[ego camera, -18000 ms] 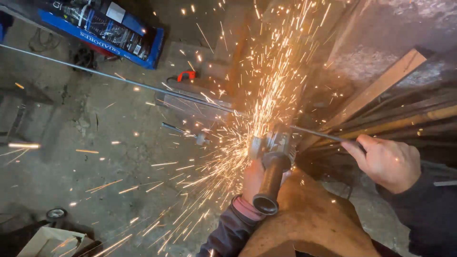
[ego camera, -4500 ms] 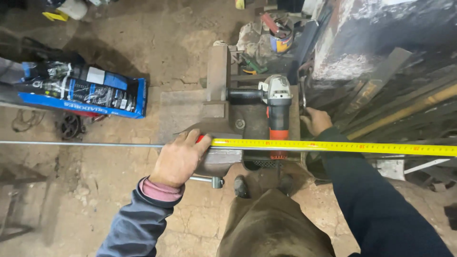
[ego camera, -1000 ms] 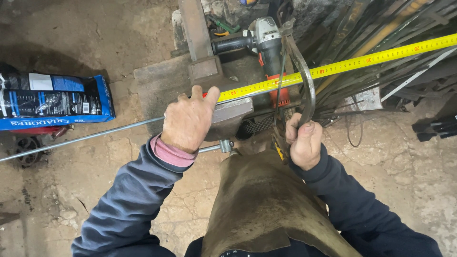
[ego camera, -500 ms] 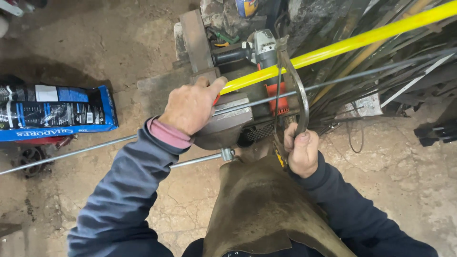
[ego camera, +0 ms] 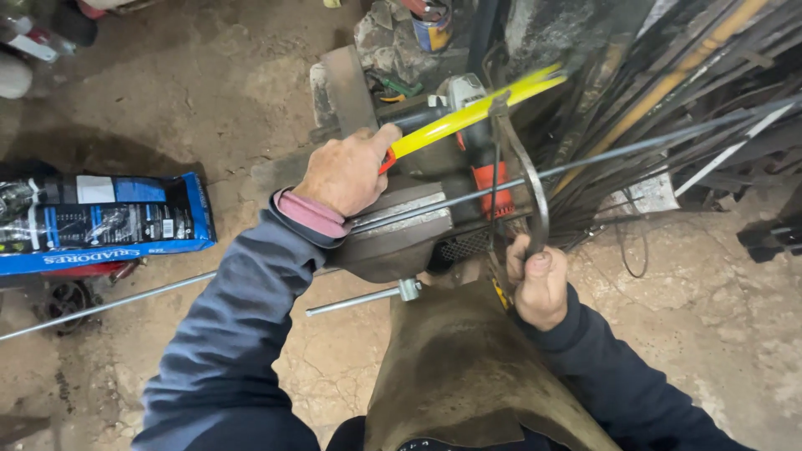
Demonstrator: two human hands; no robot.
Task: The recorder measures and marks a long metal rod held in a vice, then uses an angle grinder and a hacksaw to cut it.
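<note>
A thin steel rod [ego camera: 601, 157] lies clamped in a grey bench vise [ego camera: 399, 238] and runs from the left floor to the far right. My left hand [ego camera: 344, 171] rests on top of the vise and pinches the end of a yellow tape measure blade [ego camera: 476, 108], which slants up to the right. Just right of the vise, my right hand [ego camera: 539, 284] is closed around the lower end of a bowed metal saw frame [ego camera: 532, 188] that crosses the rod. An angle grinder [ego camera: 468, 92] with an orange part lies behind the vise.
A blue tool box [ego camera: 100, 221] lies on the dirt floor at the left. Many long metal bars [ego camera: 685, 92] lean at the right. The vise handle [ego camera: 359, 299] sticks out to the left. A brown leather apron [ego camera: 459, 376] covers my lap. Cans and clutter sit at the top.
The yellow tape has become shorter and now tilts up more steeply. My left hand stays on the vise and my right hand still grips the saw frame.
</note>
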